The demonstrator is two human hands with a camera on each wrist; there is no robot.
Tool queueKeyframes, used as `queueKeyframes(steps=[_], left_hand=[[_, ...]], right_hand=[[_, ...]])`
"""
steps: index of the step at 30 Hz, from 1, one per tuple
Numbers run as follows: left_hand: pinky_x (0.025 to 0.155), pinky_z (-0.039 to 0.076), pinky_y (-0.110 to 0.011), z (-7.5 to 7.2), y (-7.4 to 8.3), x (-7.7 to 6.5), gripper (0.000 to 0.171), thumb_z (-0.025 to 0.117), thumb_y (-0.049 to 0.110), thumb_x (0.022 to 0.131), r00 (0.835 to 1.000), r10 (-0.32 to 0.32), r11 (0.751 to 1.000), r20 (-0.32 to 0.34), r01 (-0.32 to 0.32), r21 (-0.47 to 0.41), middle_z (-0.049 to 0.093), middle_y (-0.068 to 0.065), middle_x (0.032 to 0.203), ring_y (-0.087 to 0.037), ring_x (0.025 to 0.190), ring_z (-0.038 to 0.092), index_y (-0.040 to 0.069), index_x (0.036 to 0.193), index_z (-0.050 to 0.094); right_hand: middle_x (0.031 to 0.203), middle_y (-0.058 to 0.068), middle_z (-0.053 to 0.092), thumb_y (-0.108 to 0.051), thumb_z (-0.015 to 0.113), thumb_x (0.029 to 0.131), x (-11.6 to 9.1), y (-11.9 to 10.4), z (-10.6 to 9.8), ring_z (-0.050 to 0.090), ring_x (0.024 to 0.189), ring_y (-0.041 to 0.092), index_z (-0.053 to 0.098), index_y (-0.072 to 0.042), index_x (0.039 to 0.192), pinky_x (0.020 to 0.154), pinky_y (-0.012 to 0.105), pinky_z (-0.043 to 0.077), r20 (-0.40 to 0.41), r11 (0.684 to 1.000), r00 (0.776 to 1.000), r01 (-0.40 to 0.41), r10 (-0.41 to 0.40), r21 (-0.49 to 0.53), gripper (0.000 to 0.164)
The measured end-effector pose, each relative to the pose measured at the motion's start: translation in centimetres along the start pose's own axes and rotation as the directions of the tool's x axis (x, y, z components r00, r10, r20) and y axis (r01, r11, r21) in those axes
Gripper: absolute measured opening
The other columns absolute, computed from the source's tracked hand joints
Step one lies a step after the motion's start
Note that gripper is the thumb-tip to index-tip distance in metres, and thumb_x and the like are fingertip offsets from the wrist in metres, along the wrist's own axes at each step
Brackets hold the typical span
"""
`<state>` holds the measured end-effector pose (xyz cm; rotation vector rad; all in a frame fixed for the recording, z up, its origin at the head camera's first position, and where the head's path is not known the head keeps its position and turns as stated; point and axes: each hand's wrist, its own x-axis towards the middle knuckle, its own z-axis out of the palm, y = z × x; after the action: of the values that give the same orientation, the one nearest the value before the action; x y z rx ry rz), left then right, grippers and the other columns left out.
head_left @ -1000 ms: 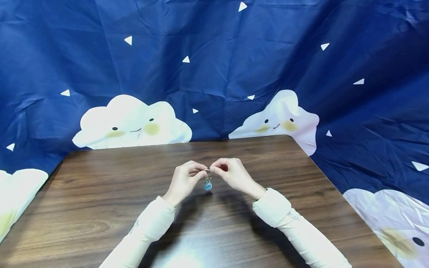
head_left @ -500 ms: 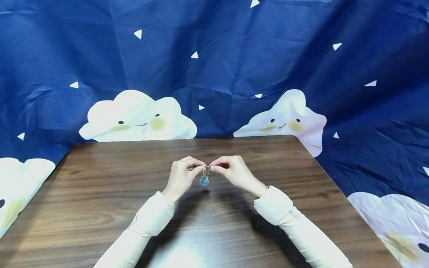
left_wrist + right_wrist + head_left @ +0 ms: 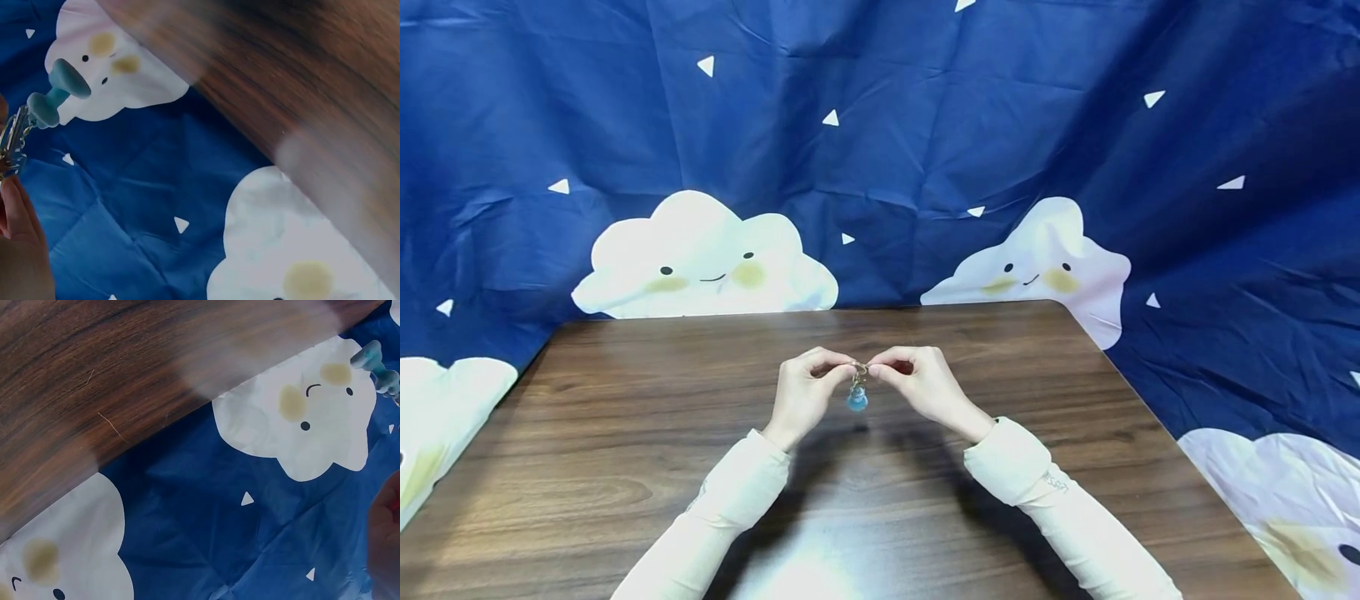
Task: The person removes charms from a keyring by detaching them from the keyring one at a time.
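Fingertips of left hand (image 3: 799, 395) and right hand (image 3: 929, 388) pinch the metal fitting (image 3: 858, 380); blue charm (image 3: 857, 399) dangles mid-frame over the table (image 3: 625, 417). Suggest: anchor with left, adjust right in small increments, keep chain untwisted.

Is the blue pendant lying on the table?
No, the blue pendant hangs in the air, held by the left hand and right hand.

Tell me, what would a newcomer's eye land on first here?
Probably the vivid blue backdrop behind the wooden table, with a smiling white cloud printed left of centre in the head view. Next, a small blue charm hanging over the table from metal fittings, which the left hand and right hand pinch.
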<state>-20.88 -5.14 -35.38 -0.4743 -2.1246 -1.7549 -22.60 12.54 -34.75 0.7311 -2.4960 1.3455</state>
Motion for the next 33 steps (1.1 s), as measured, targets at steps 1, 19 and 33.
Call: queueKeyframes(steps=[1, 19, 33], left_hand=[[0.063, 0.048, -0.013, 0.0, 0.4, -0.1, 0.01, 0.07, 0.001, 0.075, 1.0, -0.01, 1.0, 0.001, 0.01, -0.014, 0.068, -0.018, 0.082, -0.002, 0.069, 0.061, -0.005, 0.083, 0.069], [0.071, 0.054, -0.026, 1.1, -2.6, -0.1, 0.015, 0.07, 0.005, 0.077, 0.991, -0.136, 0.958, 0.002, 0.132, -0.255, 0.07, -0.002, 0.081, -0.009, 0.075, 0.065, -0.005, 0.088, 0.067], [0.074, 0.052, -0.019, 1.0, -3.1, 0.0, 0.016, 0.064, 0.003, 0.082, 0.988, -0.097, 0.993, 0.118, 0.103, -0.05, 0.066, -0.014, 0.092, -0.01, 0.082, 0.064, 0.002, 0.097, 0.067]], right_hand=[[0.076, 0.002, 0.07, -0.018, 0.068, 0.081, 0.0, 0.0, 0.0, 0.056, 0.065, 0.005, 0.072, -0.01, 0.085, 0.056, 0.018, 0.046, -0.003, 1.0, 1.0, -0.002, 0.002, 0.0, 0.009], [0.073, 0.003, 0.068, -0.016, 0.068, 0.081, -0.5, 0.4, -0.3, 0.056, 0.064, 0.007, 0.071, -0.009, 0.085, 0.055, 0.018, 0.045, -0.002, 1.0, 1.0, -0.016, 0.016, -0.01, 0.009], [0.07, 0.007, 0.066, -0.016, 0.065, 0.083, -0.4, 0.5, -0.2, 0.058, 0.064, 0.013, 0.069, -0.006, 0.085, 0.057, 0.019, 0.047, 0.035, 0.995, 0.996, -0.085, 0.084, 0.043, 0.011]])
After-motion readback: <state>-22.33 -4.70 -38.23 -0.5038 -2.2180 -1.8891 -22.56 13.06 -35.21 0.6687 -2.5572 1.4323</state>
